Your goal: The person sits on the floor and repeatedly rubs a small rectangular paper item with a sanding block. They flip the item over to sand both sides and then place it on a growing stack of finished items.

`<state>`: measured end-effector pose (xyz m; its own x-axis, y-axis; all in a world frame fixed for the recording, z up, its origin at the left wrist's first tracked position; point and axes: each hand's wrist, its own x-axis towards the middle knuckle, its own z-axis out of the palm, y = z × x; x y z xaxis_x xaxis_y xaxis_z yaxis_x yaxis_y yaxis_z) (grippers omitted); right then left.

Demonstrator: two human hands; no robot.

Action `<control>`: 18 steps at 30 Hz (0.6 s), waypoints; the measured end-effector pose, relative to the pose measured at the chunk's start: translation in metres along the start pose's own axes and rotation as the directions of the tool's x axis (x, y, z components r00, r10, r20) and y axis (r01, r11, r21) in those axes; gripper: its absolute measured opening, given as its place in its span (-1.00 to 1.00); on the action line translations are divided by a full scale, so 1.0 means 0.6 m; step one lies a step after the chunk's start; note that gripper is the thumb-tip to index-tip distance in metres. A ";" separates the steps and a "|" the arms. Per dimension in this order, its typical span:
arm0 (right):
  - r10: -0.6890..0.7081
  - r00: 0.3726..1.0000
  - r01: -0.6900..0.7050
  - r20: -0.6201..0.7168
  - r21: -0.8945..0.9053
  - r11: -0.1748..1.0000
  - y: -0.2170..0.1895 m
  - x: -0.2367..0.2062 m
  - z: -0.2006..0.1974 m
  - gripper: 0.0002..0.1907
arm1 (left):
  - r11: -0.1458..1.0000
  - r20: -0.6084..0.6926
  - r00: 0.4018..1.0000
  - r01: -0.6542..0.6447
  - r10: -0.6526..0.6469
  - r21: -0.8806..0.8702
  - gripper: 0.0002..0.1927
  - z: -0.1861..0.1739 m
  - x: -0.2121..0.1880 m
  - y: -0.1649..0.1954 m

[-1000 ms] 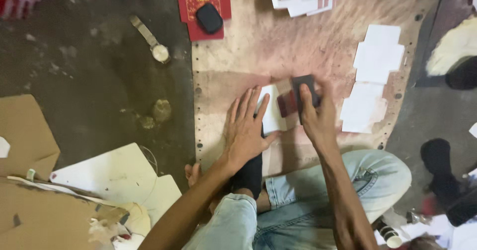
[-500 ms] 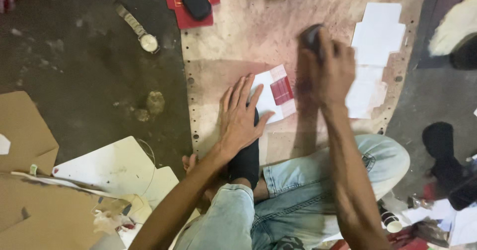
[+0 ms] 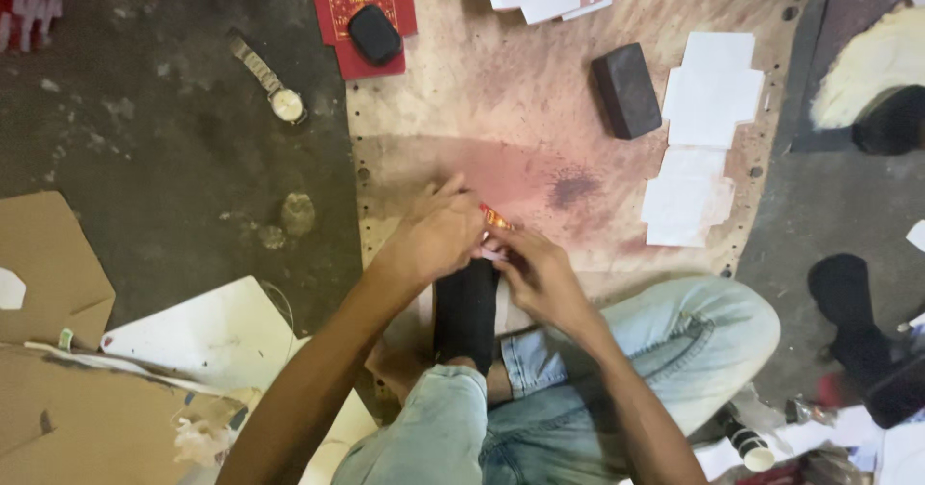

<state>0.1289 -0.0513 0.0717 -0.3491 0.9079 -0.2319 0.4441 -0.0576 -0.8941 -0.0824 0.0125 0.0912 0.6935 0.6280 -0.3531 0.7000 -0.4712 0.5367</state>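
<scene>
Both hands meet at the near edge of a stained brown work board (image 3: 540,80). My left hand (image 3: 438,230) and my right hand (image 3: 535,273) together hold a small red and white card piece (image 3: 493,223), mostly hidden by the fingers. A dark rectangular block (image 3: 626,90) lies on the board to the upper right, apart from both hands. White flat card cutouts (image 3: 708,95) sit in stacks at the board's right side.
A wristwatch (image 3: 275,85) lies on the dark floor at upper left. A red card with a small black case (image 3: 371,27) sits at the top. Brown cardboard (image 3: 48,273) and white sheets (image 3: 193,331) lie at left. My jeans-clad legs (image 3: 617,350) are folded below.
My right hand has let go of the dark block, leaving it at the upper right of the board, and come back. Both hands now grip the red and white piece, lifted off the board.
</scene>
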 end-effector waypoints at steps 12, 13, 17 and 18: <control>0.415 0.778 0.080 -0.472 0.729 0.680 0.008 -0.017 -0.006 -0.58 | 0.169 -0.192 0.769 -0.110 -0.609 -0.979 -0.33 0.082 0.006 0.058; 0.486 0.767 -0.056 -0.419 0.711 0.701 0.004 -0.029 -0.003 -0.49 | 0.060 -0.068 0.830 -0.042 -0.554 -0.997 -0.42 0.079 -0.009 0.046; 0.520 0.825 -0.373 -0.220 0.479 0.794 -0.013 -0.025 -0.005 -0.16 | 0.527 -0.004 0.877 0.285 -0.481 -0.801 -0.42 0.047 -0.082 -0.015; 0.518 0.845 -0.435 -0.133 0.390 0.811 -0.017 -0.026 -0.007 -0.09 | 0.682 -0.002 0.903 0.324 -0.430 -0.656 -0.54 0.042 -0.096 -0.018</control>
<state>0.1333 -0.0633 0.0858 0.0445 0.7928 -0.6078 0.1906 -0.6040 -0.7739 -0.1257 -0.0341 0.0867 0.3249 0.7705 -0.5483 0.5901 0.2879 0.7542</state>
